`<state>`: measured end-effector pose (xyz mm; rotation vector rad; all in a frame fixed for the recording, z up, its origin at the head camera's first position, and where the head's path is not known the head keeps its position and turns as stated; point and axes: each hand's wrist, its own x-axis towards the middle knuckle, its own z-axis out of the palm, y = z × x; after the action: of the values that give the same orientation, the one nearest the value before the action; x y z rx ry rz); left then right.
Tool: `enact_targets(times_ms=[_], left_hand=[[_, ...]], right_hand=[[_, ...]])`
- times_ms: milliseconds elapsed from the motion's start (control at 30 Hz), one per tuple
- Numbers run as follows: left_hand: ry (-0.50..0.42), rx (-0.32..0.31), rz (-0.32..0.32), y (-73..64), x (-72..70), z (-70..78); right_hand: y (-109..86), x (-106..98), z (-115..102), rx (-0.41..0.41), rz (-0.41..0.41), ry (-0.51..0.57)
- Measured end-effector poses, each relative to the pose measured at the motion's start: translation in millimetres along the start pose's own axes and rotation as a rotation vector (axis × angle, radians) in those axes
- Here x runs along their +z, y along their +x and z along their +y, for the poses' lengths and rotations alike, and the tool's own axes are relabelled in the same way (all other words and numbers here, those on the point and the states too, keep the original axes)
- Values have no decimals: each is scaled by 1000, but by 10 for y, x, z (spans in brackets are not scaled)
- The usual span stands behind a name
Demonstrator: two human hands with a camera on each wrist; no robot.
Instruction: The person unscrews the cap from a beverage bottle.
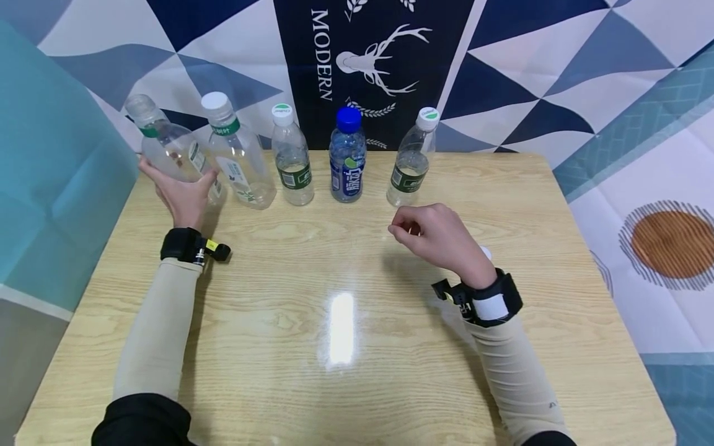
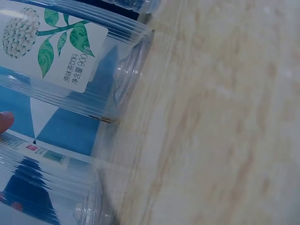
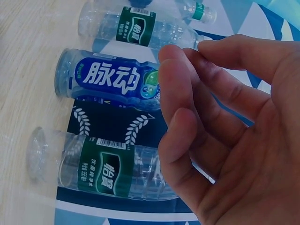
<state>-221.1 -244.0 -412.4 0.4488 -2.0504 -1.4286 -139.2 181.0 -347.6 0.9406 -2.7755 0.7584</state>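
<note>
At the far left of the table, my left hand (image 1: 185,195) grips the lower half of a clear square-sided bottle (image 1: 162,145); no white cap shows on its neck. A fingertip and that bottle's base appear at the lower left of the left wrist view. Beside it stands a similar white-capped bottle (image 1: 240,161), its flower label (image 2: 56,42) seen up close. My right hand (image 1: 437,238) hovers with loosely curled fingers, nothing visible in them, in front of a small green-label water bottle (image 1: 409,164). Thumb and index fingertip nearly meet in the right wrist view.
Between the bottles at either end stand another green-label water bottle (image 1: 292,164) and a blue-capped drink bottle (image 1: 348,158). A small white object (image 1: 486,253), partly hidden, lies behind my right wrist. Patterned cloth (image 1: 513,74) hangs along the wooden table's (image 1: 279,297) back edge.
</note>
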Motion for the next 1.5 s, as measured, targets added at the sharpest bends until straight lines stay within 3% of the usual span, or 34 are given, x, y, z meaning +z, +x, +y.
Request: enact_targets(times_ms=[100, 233, 433, 533, 733, 833, 900, 1000, 1100, 1200, 1500], left_hand=[[67, -14, -27, 54, 10, -139], [88, 29, -55, 123, 17, -325], [-9, 86, -61, -114, -112, -30], [-19, 119, -10, -246, -197, 65], [73, 329, 191, -506, -241, 215], [-30, 362, 214, -625, -176, 331], [-131, 358, 177, -689, -109, 389], [-208, 363, 84, -744, 8, 423], [-206, 382, 5, -731, 153, 424], [-196, 370, -36, -676, 280, 423], [-133, 348, -11, -469, 563, 449]], right_hand=[[-2, -9, 1, -4, 1, -4], [-9, -8, 13, -7, 9, -17], [-7, -14, 11, -8, 5, -23], [-2, -26, 7, -7, -7, -22], [2, -53, 18, -10, -8, -19], [4, -57, 21, -11, -4, -13], [6, -53, 21, -11, -4, -13], [6, -41, 16, -13, -2, -11], [-7, -47, 15, -13, 5, -12], [-13, -51, 9, -13, 8, -10], [-15, -55, -5, -9, -2, -7]])
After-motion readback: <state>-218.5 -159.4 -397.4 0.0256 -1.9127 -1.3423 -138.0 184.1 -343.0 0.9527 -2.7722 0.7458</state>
